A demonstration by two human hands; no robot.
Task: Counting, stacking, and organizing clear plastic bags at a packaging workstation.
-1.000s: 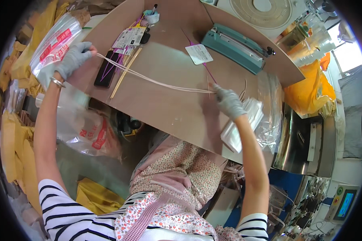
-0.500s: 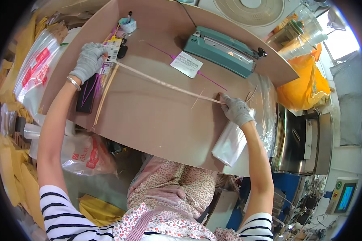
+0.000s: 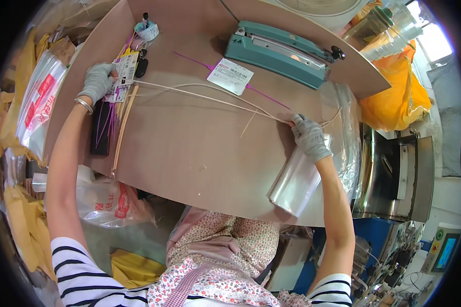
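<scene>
Over the table [image 3: 189, 143] — left hand [image 3: 98, 83] and right hand [image 3: 311, 137] hold strands [image 3: 215, 99].

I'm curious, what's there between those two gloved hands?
In the head view, thin pale strands span between the left hand and right hand, one bowing upward; a short thin stick lies on the tabletop nearer the right.

Left hand in grey glove [image 3: 98, 82] pinches one end of long, thin, pale strands [image 3: 271, 116] near white printed labels [image 3: 125, 66]; right hand in grey glove [image 3: 311, 138] grips the other end. Strands span the brown table [image 3: 189, 153], one bowed. Beyond them: white rectangular tag with purple tie [image 3: 229, 77], teal elongated metal sealer [image 3: 276, 53]. Clear plastic bags [image 3: 299, 181] lie below right hand; black rectangular phone-like object [image 3: 100, 135] lies beside slender tan sticks [image 3: 122, 133], at left.
</scene>
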